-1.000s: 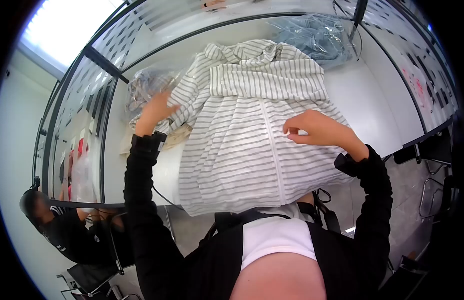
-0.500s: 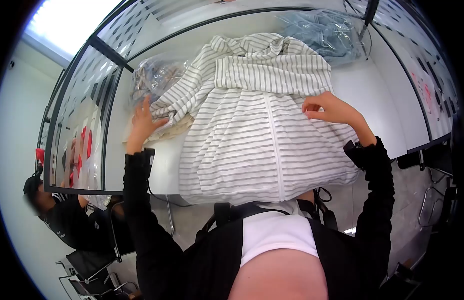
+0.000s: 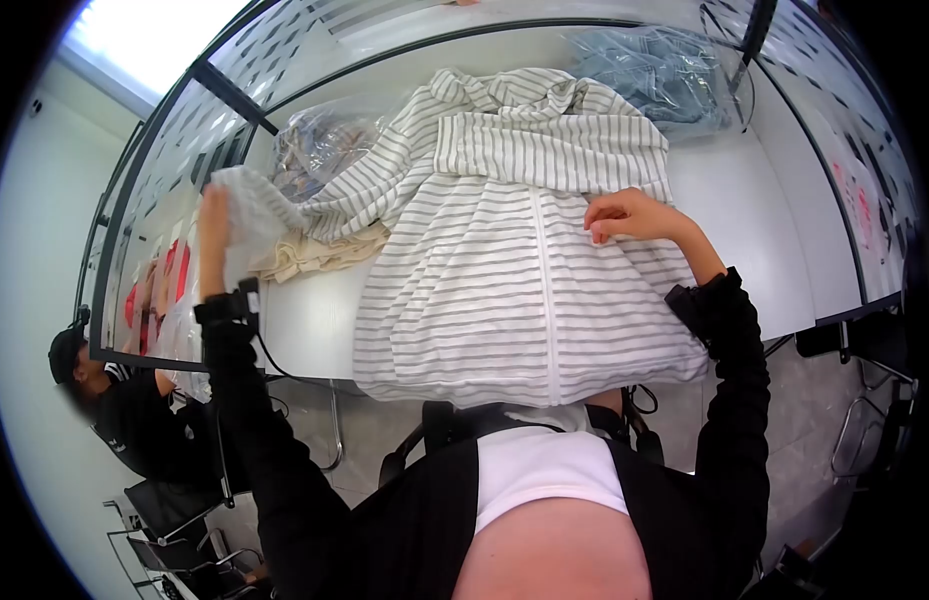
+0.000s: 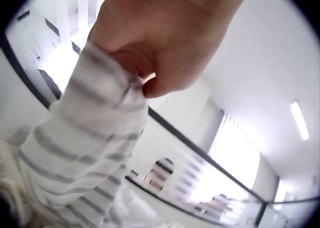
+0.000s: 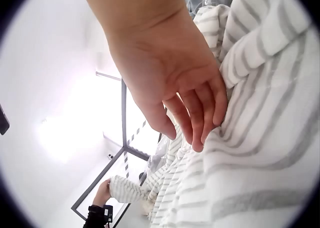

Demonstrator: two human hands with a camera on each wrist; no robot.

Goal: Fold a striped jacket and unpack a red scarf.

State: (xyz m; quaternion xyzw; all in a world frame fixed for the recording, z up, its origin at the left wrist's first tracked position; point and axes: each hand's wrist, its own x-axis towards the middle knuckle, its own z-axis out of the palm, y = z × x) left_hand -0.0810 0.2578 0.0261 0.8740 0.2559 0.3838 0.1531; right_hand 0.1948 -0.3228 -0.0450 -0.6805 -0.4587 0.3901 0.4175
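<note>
A white shirt with grey stripes [image 3: 464,300] lies spread on the table, its front strip running down the middle. One sleeve is folded across the chest. My left hand [image 3: 215,225] pinches the cuff end of the other sleeve [image 3: 252,200] and holds it raised out to the left. Close up in the left wrist view, the striped sleeve [image 4: 85,133] hangs from between thumb and fingers of the left hand [image 4: 160,43]. Over the shirt's right side, my right hand [image 3: 634,215] has loosely bent fingers, with fingertips right at the cloth in the right wrist view.
Clear plastic bags hold folded clothes: a patterned bundle [image 3: 319,150] at back left and blue denim [image 3: 654,85] at back right. Cream cloth [image 3: 319,255] lies beneath the raised sleeve. Clear panels in dark frames border the table [image 3: 754,230]. Another person [image 3: 134,420] sits at lower left.
The left hand has taken hold of the sleeve end and drawn it left and up, uncovering more cream cloth. The right hand has shifted slightly over the shirt.
</note>
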